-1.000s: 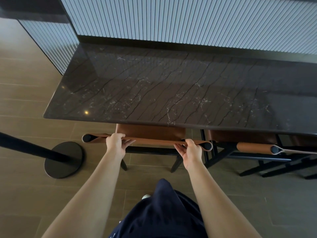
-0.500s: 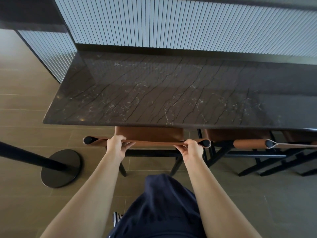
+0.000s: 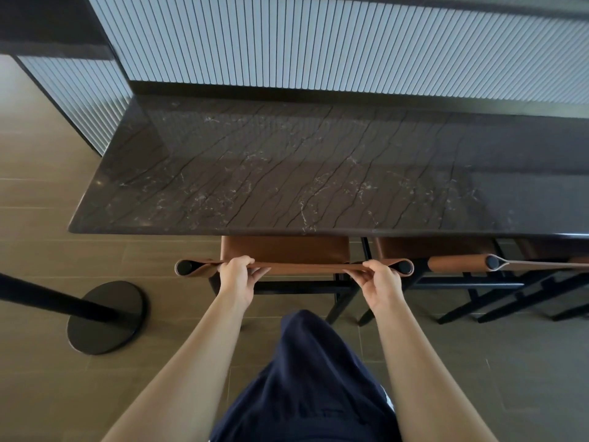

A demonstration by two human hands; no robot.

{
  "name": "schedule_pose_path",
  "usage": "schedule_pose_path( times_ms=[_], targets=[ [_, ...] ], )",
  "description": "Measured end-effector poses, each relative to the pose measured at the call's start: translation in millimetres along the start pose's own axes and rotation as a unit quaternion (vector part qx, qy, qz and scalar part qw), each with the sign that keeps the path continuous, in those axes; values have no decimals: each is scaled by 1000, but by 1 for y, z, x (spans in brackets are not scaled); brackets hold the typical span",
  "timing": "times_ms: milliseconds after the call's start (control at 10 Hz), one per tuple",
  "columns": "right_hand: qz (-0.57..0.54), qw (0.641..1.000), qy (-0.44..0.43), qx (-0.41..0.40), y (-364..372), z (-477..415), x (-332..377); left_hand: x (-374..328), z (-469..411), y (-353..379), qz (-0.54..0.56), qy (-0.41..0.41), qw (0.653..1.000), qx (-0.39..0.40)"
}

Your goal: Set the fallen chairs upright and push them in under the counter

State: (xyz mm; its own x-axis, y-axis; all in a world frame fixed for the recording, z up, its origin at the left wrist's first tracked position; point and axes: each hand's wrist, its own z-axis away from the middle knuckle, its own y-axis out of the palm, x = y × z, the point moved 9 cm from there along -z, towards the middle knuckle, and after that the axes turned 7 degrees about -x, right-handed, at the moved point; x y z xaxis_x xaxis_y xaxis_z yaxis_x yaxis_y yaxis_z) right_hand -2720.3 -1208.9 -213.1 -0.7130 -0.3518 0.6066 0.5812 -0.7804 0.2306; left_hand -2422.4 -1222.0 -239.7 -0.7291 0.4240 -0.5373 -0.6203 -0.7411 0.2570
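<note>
Dark marble counter (image 3: 287,173) spans the room in front of a ribbed wall panel (image 3: 318,43); tan tiled floor (image 3: 47,218) below. A black stanchion base (image 3: 106,317) stands off to the person's left, well apart from the seating.

Leather-and-metal chair (image 3: 287,250) stands upright, seat partly under the counter's near edge, backrest strap just outside it. A second chair (image 3: 459,263) stands just beside it on the right, also upright and partly under.

Backrest strap (image 3: 302,268): tan leather slung between two black tube ends. Judged soft and yielding, so it will flex under a push; the frame is slim dark metal, likely stiff and moderately heavy, legs prone to drag on tile. Better purchase probably near the tube ends, where the leather wraps something rigid.

Left hand (image 3: 237,279) grips the strap inboard of the left tube, fingers curled over the top edge. Right hand (image 3: 381,282) pinches it close to the right tube, fingers bent and together
</note>
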Motion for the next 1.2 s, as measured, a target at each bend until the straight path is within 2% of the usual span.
schedule_pose_path(
  times_ms=[400, 700, 800, 900, 1200],
  targets=[
    [10, 1000, -1, -24, 2, -19, 1, 0, -14, 11, 0, -2, 1000, -4],
    [19, 999, 35, 28, 7, 3, 5, -2, 14, 6, -100, -29, 994, 23],
    [33, 998, 37, 39, 10, 14, 9, -6, 22, 2, -87, -33, 995, 29],
    [92, 995, 9, 36, 6, 24, 8, -9, 35, -1, -68, -30, 996, 45],
    [135, 987, -74, 56, -37, 76, 20, 1, 90, -8, -86, 78, 987, 107]
  ],
)
